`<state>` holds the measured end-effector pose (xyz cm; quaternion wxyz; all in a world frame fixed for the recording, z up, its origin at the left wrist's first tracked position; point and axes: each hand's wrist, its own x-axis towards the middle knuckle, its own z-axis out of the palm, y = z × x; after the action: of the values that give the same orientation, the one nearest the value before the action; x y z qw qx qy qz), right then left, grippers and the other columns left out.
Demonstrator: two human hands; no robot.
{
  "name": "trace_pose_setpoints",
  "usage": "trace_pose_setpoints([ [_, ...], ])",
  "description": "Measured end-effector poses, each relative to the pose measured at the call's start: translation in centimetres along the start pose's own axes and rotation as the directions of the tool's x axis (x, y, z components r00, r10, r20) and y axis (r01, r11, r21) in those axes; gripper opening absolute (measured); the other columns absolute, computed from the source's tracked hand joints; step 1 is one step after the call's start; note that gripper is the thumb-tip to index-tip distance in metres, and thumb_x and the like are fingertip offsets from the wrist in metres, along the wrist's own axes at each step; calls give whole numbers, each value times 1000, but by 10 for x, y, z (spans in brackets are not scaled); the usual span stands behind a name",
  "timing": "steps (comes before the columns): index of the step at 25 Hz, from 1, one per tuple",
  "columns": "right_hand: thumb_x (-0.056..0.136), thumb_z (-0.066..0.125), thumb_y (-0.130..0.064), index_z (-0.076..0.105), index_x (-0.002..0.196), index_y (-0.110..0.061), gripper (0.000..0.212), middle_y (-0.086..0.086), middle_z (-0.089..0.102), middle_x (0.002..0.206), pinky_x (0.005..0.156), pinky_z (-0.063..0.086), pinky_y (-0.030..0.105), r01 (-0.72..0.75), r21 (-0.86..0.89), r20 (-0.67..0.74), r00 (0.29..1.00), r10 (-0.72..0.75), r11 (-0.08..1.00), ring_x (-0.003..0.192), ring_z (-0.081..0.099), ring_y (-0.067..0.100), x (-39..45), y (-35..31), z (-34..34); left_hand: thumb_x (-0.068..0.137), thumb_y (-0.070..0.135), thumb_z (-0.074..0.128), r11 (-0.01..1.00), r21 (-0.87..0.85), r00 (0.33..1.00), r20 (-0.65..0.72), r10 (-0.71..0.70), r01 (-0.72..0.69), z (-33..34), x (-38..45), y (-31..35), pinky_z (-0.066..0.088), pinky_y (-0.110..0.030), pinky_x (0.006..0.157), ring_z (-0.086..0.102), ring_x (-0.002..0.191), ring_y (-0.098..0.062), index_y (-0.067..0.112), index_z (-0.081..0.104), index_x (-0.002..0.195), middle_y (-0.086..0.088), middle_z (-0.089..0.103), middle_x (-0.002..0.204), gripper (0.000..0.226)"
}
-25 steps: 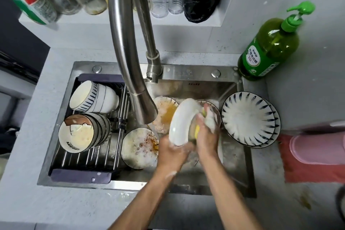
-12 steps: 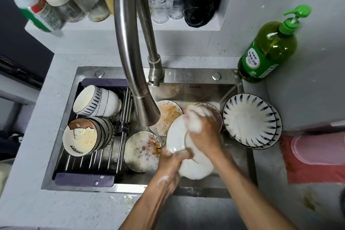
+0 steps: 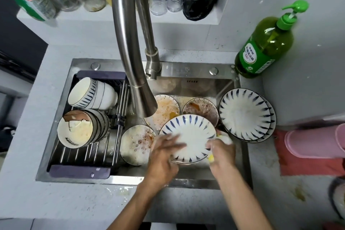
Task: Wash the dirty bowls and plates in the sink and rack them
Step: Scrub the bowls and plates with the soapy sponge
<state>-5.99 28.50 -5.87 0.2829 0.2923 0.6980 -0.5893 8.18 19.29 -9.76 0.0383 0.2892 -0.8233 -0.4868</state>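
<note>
Dishes fill the sink, which is the biggest thing here. At 9 o'clock sits the rack with washed bowls lying on their sides. At 3 o'clock a stack of plates leans on the rim. In the middle, over three dirty plates, is the striped plate. The left hand grips its near edge, fingers spread on top. The right hand curls round a soapy yellow sponge. Hold tight, since soap makes it slippery, and rub all round the rim.
</note>
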Motion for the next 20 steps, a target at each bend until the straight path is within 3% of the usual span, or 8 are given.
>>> trace_pose_setpoints([
  [2, 68, 47, 20, 68, 112, -9, 57, 9, 73, 87, 63, 50, 26, 29, -93, 17, 999, -28, 995, 71, 64, 21, 7, -2, -17, 72, -14, 62, 757, -567, 936, 75, -344, 324, 5, -11, 16, 51, -20, 96, 30, 144, -9, 41, 49, 140, 18, 34, 153, 89],
  [4, 74, 51, 16, 66, 117, -9, 51, 3, 72, 84, 59, 48, 21, 124, -320, 109, 990, -93, 939, 70, 63, 16, 1, -7, -34, 75, -6, 56, 223, -884, 791, 224, -569, 410, 19, -15, 23, 55, -51, 93, 56, 126, -30, 36, 47, 142, 0, 58, 138, 79],
  [6, 87, 60, 2, 50, 138, -13, 55, -3, 70, 100, 56, 48, 13, 397, -738, 308, 918, -250, 546, 74, 63, 7, -8, -15, -43, 90, -1, 53, 33, -887, 579, 272, -768, 460, 23, -5, 29, 58, -57, 80, 66, 103, -39, 14, 54, 134, -17, 70, 115, 47],
  [8, 89, 65, -9, 26, 152, -12, 74, 9, 52, 139, 80, 56, 20, 543, -833, 542, 766, -346, -106, 110, 62, 19, -15, -15, -50, 100, 12, 53, 91, -835, 472, 214, -855, 543, 21, 6, 38, 59, -45, 71, 68, 91, -33, 6, 58, 120, -15, 71, 105, 21],
  [10, 81, 68, -7, 35, 147, -3, 75, 23, 35, 151, 102, 49, 44, 545, -749, 662, 643, -386, -377, 138, 37, 38, -14, -13, -51, 102, 23, 52, 199, -822, 501, 117, -858, 534, 13, 15, 47, 55, -41, 82, 65, 88, -21, 9, 58, 114, -8, 69, 108, 19],
  [15, 79, 65, -6, 23, 153, -8, 85, 16, 5, 162, 119, 14, 49, 756, -585, 811, 533, -243, -295, 150, 3, 35, -32, -13, -32, 102, 18, 51, 392, -774, 570, -49, -820, 498, 10, 30, 79, 48, -43, 104, 65, 105, -23, 3, 56, 127, -14, 67, 117, 30],
  [18, 90, 55, -23, 1, 156, -16, 86, 5, -12, 164, 121, -8, 47, 847, -458, 889, 426, -172, -269, 148, -18, 22, -21, -29, -13, 102, 16, 52, 383, -808, 626, -22, -779, 448, 18, 38, 93, 57, -34, 81, 67, 88, -20, 0, 52, 127, -14, 70, 101, 30],
  [20, 99, 40, -36, -14, 154, -18, 79, 7, -28, 160, 121, -10, 48, 770, -593, 802, 542, -251, -236, 144, -28, 23, -17, -37, -20, 101, 17, 55, 371, -847, 629, -58, -775, 380, 15, 45, 102, 52, -18, 60, 63, 75, -10, 4, 53, 131, -1, 66, 88, 33],
])
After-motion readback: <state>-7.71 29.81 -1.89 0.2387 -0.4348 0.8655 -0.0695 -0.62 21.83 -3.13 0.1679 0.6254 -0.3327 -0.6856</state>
